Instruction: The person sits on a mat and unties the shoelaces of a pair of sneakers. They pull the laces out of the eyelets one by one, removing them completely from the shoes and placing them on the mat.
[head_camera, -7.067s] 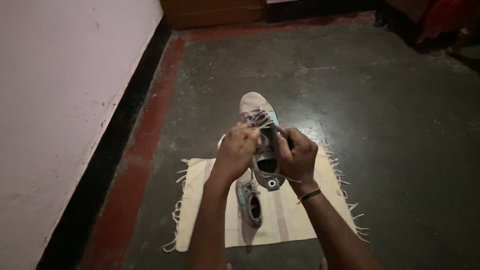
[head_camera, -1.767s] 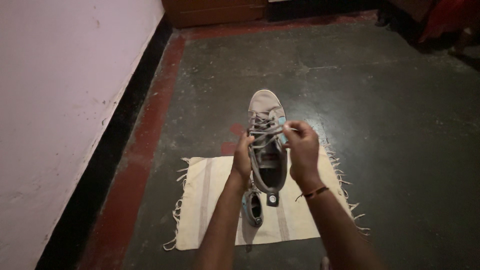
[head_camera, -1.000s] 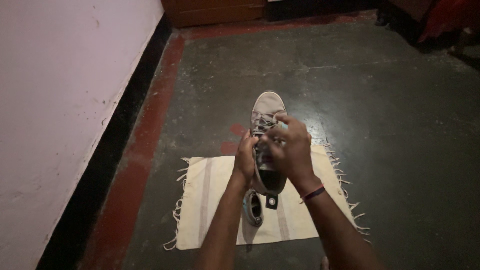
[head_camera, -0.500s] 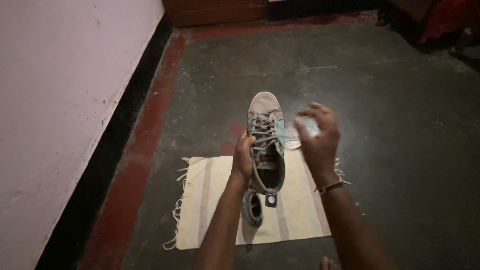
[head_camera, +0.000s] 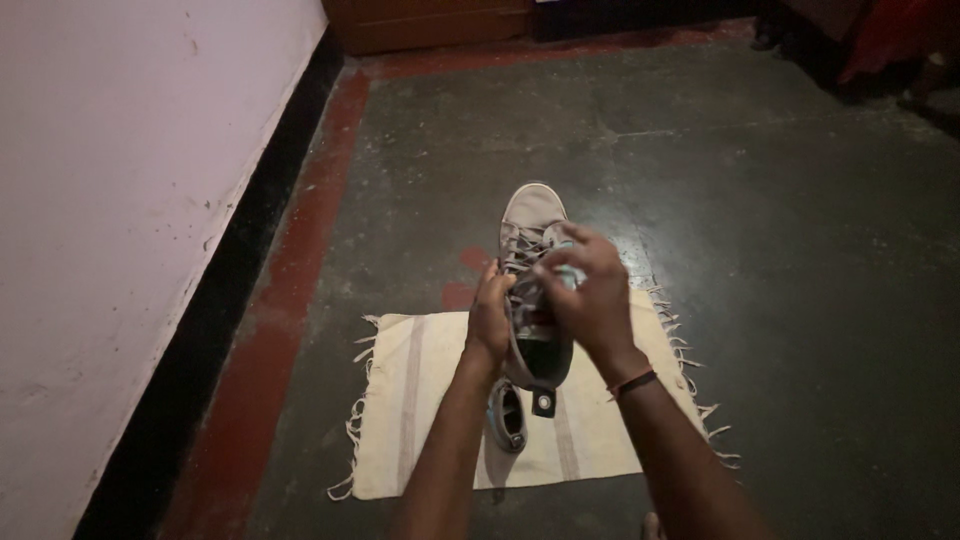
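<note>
I hold a grey high-top shoe (head_camera: 533, 212) in the air, toe pointing away, over a cream fringed mat (head_camera: 415, 400). My left hand (head_camera: 490, 322) grips the shoe's left side near the ankle. My right hand (head_camera: 590, 295) lies over the lacing, its fingertips pinching the grey lace (head_camera: 527, 243) at the upper eyelets. A second, matching shoe (head_camera: 506, 417) lies on the mat below, partly hidden by my left arm and the held shoe.
The floor (head_camera: 760, 200) is dark polished cement with a red border strip (head_camera: 300, 260) along a pale wall (head_camera: 120, 180) on the left. Wooden furniture (head_camera: 430, 22) stands at the far end. Red cloth (head_camera: 890, 30) shows at the top right.
Half a second ago my right hand was off to the right of the shoe with fingers spread; it has come back onto the laces and pinched them. My left hand kept its grip.
</note>
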